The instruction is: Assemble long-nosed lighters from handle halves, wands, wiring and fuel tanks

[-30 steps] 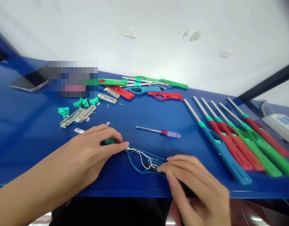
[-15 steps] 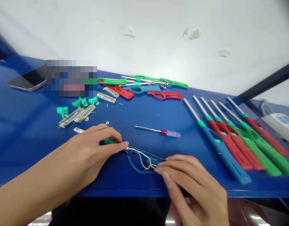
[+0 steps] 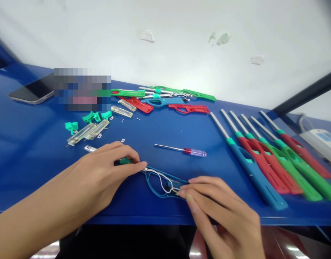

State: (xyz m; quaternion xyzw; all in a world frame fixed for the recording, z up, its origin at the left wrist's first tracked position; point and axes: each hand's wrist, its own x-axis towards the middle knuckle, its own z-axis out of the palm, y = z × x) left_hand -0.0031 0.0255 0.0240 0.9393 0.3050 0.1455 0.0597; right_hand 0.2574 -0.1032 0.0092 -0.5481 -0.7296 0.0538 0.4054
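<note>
A blue lighter half-shell (image 3: 174,177), its hollow side up, lies near the table's front edge between my hands. White wires (image 3: 162,184) curve across its trigger opening. My left hand (image 3: 106,169) is closed on the shell's barrel end, thumb and forefinger pinching beside the wires. Past those fingers show a green collar (image 3: 125,161) and the tip of a metal tube (image 3: 89,148). My right hand (image 3: 222,207) is closed at the handle end, its fingertips pinching a small part at the wire ends, mostly hidden. Behind the shell lies a screwdriver (image 3: 195,152) with a purple handle.
Several assembled lighters (image 3: 258,158) lie in a row at the right, by a power strip (image 3: 320,140). Loose shells (image 3: 189,108) are piled at the back. Clear fuel tanks (image 3: 96,130), green triggers (image 3: 71,126) and small screws lie left, near a phone (image 3: 33,90).
My right fingertips have shifted very slightly at the wire ends. My left hand and the blue half-shell stay in place.
</note>
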